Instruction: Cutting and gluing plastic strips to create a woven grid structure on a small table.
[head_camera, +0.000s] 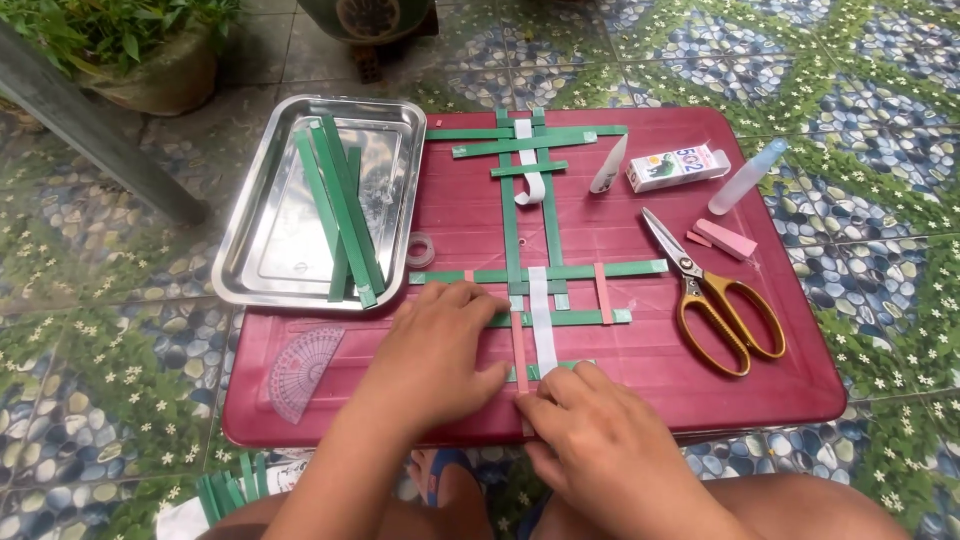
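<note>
A flat lattice (535, 265) of green, white and pink paper strips is laid on a dark red tray table (760, 370), running from its far edge to its near edge. At the near end, a pink strip (519, 350) is pinched between thumb and fingers of the right hand (600, 440), beside a white strip (541, 325). The left hand (435, 360) is pressed flat and open over the crossing green strips, with nothing gripped.

The strips look thin, glossy and loosely woven, so a crossing could be slid out of square if the left hand is lifted, and the pink strip could be creased or torn if it is pulled hard.

Right of the lattice, gold-handled scissors (710, 295) are laid, with pink offcuts (725, 238), a small box (678, 167) and two glue tubes (748, 176) farther off. On the left, a steel tray (260, 270) holding spare green strips (340, 205) is seen, with a tape roll (421, 249) and a clear protractor (300, 370) nearby.
</note>
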